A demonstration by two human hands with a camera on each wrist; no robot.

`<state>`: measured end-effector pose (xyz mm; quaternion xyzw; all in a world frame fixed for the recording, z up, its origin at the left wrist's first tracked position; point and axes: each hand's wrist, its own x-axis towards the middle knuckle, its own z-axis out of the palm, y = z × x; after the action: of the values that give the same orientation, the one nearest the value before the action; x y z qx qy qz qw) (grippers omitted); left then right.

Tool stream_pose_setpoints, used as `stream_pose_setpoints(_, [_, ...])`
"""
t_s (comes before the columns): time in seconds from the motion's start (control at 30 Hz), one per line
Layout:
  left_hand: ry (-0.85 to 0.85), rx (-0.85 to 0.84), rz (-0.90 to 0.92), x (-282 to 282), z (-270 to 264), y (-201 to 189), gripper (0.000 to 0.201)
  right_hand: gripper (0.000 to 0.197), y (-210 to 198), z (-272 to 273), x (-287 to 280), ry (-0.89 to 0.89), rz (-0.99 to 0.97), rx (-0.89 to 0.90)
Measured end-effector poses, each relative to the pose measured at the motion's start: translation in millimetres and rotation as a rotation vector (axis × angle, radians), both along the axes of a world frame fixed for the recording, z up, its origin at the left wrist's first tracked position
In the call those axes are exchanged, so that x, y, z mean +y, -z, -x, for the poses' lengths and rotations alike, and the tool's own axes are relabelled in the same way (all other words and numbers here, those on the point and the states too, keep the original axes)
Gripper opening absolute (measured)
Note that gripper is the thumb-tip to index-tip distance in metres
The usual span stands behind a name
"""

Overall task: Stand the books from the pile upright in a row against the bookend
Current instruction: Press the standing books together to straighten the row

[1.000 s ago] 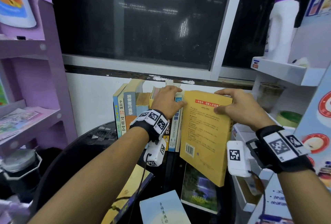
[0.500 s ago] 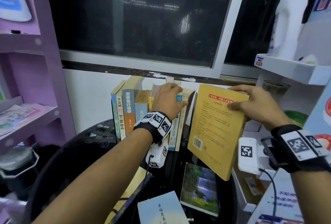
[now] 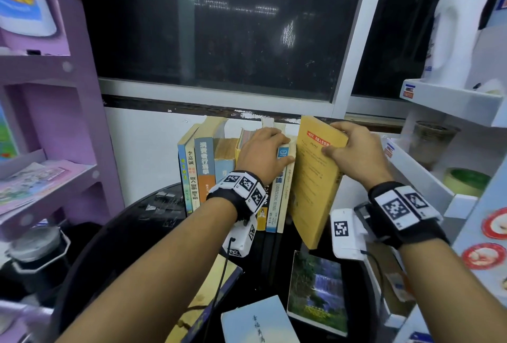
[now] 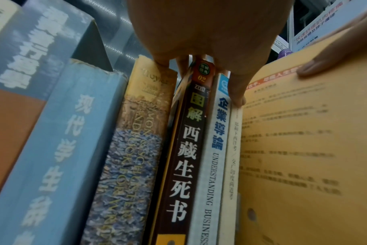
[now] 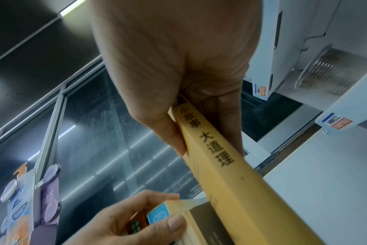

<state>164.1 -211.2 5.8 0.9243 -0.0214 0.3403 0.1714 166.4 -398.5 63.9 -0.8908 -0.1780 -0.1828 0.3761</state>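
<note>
Several books stand upright in a row (image 3: 208, 167) against the white wall. My left hand (image 3: 263, 150) grips the tops of the row's rightmost books, with its thumb (image 4: 237, 92) on a thin white spine. My right hand (image 3: 354, 153) pinches the top of a yellow book (image 3: 315, 178), which stands nearly upright, its cover against the row's right end. Its spine (image 5: 220, 165) shows in the right wrist view. Three loose books lie flat on the black table (image 3: 137, 219): a waterfall cover (image 3: 315, 287), a pale blue one (image 3: 258, 320) and a yellow one (image 3: 208, 287). No bookend is in sight.
A purple shelf unit (image 3: 68, 123) stands close on the left. White shelves (image 3: 452, 101) on the right carry a white bottle (image 3: 461, 35), a plastic cup (image 3: 433, 142) and a green roll (image 3: 466, 180). A dark window sits behind the row.
My right hand has swung the yellow book from a lean to nearly upright and moved it left against the row. My left hand has stayed on the row's tops.
</note>
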Motion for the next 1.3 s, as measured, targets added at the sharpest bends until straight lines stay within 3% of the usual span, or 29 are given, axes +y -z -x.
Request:
stream_pose_setpoints(0.4, [0.055,-0.013,-0.036,12.8,-6.9,4.5,0.047,0.045,25.5,-26.5,43.2,0.023,-0.009,-0.012])
stream_pose_setpoints(0.77, [0.055,-0.057,-0.048,16.3,-9.4,9.7,0.046,0.029,41.0,-41.9,57.4,0.018,-0.056,0.001])
stream_pose_setpoints(1.1, [0.037,-0.063,-0.045,17.4,-5.7,8.9,0.045,0.046,42.9,-51.8,61.4,-0.054,-0.048,0.074])
stream_pose_setpoints(1.3, [0.028,-0.071,-0.058,16.1,-3.8,9.2,0.043,0.051,38.3,-47.0,45.3,-0.239,-0.038,0.207])
